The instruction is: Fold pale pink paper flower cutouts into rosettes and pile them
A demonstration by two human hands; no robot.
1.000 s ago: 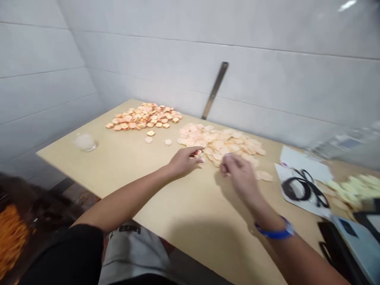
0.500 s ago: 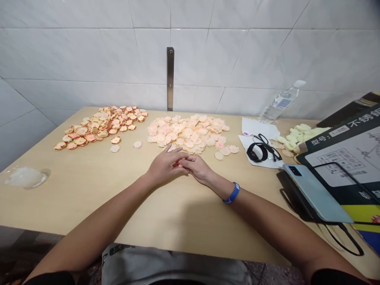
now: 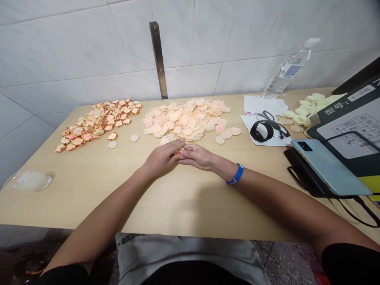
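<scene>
1. The left hand [image 3: 162, 158] and right hand [image 3: 197, 155] meet above a pale wooden table [image 3: 190, 206], fingers closed around a small red piece [image 3: 179, 152].
2. Pale scalloped discs [image 3: 184, 120] lie just beyond the fingertips.
3. Orange-edged scalloped discs [image 3: 97, 122] are heaped further left.
4. A blue wristband [image 3: 236, 174] circles the right wrist.

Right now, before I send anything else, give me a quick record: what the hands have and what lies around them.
left hand: against the right hand, around a small red piece, mostly hidden
right hand: on the same piece, blue wristband on its wrist
nearest pile: pale peach scalloped discs, just beyond the hands
left pile: red-edged scalloped discs
far right: pale yellow scalloped discs, glasses, water bottle, phone
</scene>
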